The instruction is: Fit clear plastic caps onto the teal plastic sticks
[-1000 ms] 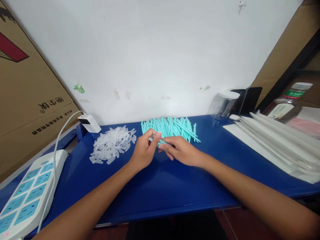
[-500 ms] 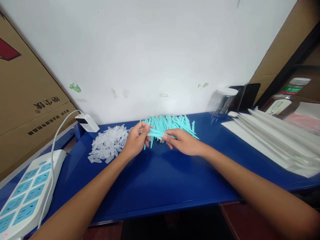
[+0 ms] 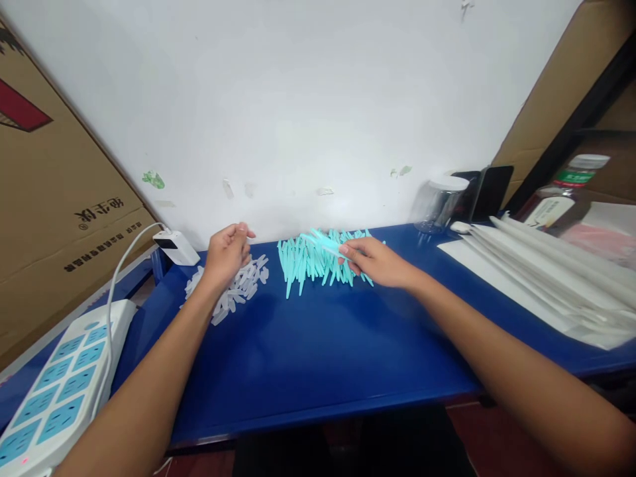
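My right hand (image 3: pixel 372 260) is closed on a few slim turquoise sticks (image 3: pixel 322 242), which look like eyebrow razors and point up to the left. They are held over a heap of similar turquoise sticks (image 3: pixel 303 265) lying by the wall. My left hand (image 3: pixel 229 252) is over the pile of small translucent plastic caps (image 3: pixel 243 285), hiding part of it. Its thumb and fingers are drawn together in a pinch. Whether a cap is between them cannot be made out.
On the left are a power strip (image 3: pixel 64 377), a white plug-in device (image 3: pixel 177 247) and a cardboard box (image 3: pixel 64 172). A lidded clear jar (image 3: pixel 440 205), a stack of white sleeves (image 3: pixel 551 285) and a bottle (image 3: pixel 561 189) stand right on the blue table (image 3: pixel 298 371).
My left hand has left the sticks and moved left over the caps. My right hand keeps the sticks, shifted slightly right and up, now tilted. The view has shifted slightly.
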{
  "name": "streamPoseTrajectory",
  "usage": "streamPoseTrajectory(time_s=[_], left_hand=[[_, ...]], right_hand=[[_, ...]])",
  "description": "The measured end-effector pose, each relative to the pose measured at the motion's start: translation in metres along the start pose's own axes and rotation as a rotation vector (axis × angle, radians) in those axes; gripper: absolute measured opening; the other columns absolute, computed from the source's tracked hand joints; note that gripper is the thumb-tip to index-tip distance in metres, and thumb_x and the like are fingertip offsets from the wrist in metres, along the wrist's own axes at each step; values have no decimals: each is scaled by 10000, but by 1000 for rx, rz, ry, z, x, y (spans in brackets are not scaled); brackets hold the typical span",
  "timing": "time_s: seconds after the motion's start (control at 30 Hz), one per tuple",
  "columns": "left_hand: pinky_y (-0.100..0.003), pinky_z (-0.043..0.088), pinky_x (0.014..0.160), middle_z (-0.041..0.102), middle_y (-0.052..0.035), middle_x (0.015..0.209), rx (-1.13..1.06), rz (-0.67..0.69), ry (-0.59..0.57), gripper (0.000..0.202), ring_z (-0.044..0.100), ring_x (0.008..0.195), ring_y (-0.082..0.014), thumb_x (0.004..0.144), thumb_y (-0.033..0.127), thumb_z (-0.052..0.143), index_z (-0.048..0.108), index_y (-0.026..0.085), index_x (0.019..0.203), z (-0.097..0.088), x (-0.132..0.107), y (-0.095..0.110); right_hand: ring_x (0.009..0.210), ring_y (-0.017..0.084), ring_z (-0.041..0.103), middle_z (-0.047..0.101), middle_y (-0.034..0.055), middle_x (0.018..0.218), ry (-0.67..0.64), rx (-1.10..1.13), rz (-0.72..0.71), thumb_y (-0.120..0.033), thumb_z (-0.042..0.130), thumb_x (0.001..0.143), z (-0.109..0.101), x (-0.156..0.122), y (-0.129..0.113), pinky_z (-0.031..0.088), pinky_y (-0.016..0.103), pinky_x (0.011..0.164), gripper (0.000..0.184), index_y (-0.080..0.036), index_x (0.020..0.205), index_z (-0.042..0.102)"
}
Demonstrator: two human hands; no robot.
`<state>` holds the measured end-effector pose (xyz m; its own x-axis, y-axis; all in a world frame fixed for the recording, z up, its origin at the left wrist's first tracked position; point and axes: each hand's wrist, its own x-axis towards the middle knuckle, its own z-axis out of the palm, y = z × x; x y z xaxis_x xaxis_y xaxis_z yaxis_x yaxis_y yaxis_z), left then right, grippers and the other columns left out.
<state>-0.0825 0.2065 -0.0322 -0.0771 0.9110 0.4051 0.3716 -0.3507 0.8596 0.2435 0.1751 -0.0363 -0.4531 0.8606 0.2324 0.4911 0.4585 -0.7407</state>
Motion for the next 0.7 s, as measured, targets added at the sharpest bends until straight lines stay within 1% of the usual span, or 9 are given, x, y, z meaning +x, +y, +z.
streamPoseTrajectory(time_s=[0.07,0.17,0.27,0.33,0.43,0.5,0.57,0.63,0.7], left_hand=[[-288,382,543,508,-6,550,440,72,61,457,477,510,-173,996,588,467,670,203,855,-15,7,-5],[-378,462,696,712,-138,779,1038,77,-40,494,665,789,-317,995,538,430,767,189,899,-25,8,-13],[-446,483,746,745,-212,946,1235,11,-91,600,683,918,-409,963,634,445,819,167,1010,-20,3,-15],[-433,484,749,737,-207,992,1167,76,-51,622,679,925,-391,938,676,492,828,159,1017,-10,-3,-10],[-350,460,713,709,-108,831,728,210,-84,564,645,789,-263,935,670,553,824,177,897,19,-20,5],[-304,428,639,679,-59,746,293,141,-137,554,585,682,-192,925,671,590,814,166,879,43,-37,16],[-275,403,599,674,-34,744,-22,25,-193,515,538,640,-151,887,652,670,807,157,921,66,-55,23],[-257,352,555,623,-2,687,-179,-38,-208,438,467,591,-119,855,594,745,795,160,886,80,-70,27],[-251,317,538,583,13,657,-235,-60,-196,376,421,577,-103,841,536,785,777,161,812,85,-77,28]], right_hand=[[530,143,490,546,-13,583,97,7,56,-546,414,1049,-3,4,9,386,276,583,503,-178,796,646],[514,146,474,521,-23,572,184,14,119,-521,429,1036,0,7,17,372,278,553,460,-165,881,675],[528,151,497,551,-18,591,189,29,115,-500,440,1035,7,7,14,380,278,555,414,-181,864,642],[532,150,503,554,-22,592,191,55,75,-501,446,1039,11,5,9,384,278,562,401,-200,815,586],[558,150,520,557,-25,602,225,80,4,-520,457,1046,19,2,0,395,280,595,420,-220,756,509],[580,152,536,562,-27,609,249,76,-35,-525,458,1054,26,-1,-5,403,281,624,434,-227,738,481],[596,154,549,566,-30,617,258,65,-62,-509,457,1064,35,-5,-10,401,281,643,428,-234,736,454],[606,155,555,567,-33,631,251,39,-77,-464,461,1071,44,-7,-15,386,279,645,388,-240,757,432],[606,156,550,570,-36,646,230,5,-85,-410,470,1072,51,-9,-18,366,279,639,333,-246,787,415]])
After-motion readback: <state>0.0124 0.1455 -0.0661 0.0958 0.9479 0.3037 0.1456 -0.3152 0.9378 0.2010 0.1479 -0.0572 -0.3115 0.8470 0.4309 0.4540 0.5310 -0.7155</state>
